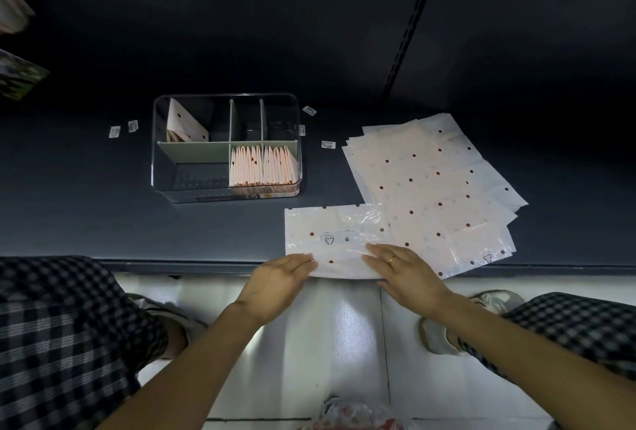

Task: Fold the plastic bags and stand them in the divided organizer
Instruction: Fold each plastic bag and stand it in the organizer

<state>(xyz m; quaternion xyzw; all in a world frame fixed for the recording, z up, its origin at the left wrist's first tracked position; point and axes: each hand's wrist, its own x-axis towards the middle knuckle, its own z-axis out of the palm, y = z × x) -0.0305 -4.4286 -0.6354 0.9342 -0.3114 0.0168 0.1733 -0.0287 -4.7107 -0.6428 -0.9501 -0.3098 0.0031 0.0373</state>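
A white plastic bag with red dots [339, 235] lies flat at the shelf's front edge, its handle cut-out facing up. My left hand [278, 280] touches its near left corner with straight fingers. My right hand [404, 269], wearing a ring, presses flat on its near right part. A pile of several unfolded dotted bags [433, 181] lies to the right, partly over the flat bag. The clear divided organizer [156, 140] stands further back on the left. Several folded bags [263, 166] stand in its two front right compartments, and one folded bag [184, 123] leans in the back left one.
Small white labels [124, 128] and one more label [328, 144] lie on the dark shelf around the organizer. A slotted upright [409, 30] runs up the back wall. Below the shelf edge are a white tiled floor, my checked trouser legs and a crumpled bag [351, 416].
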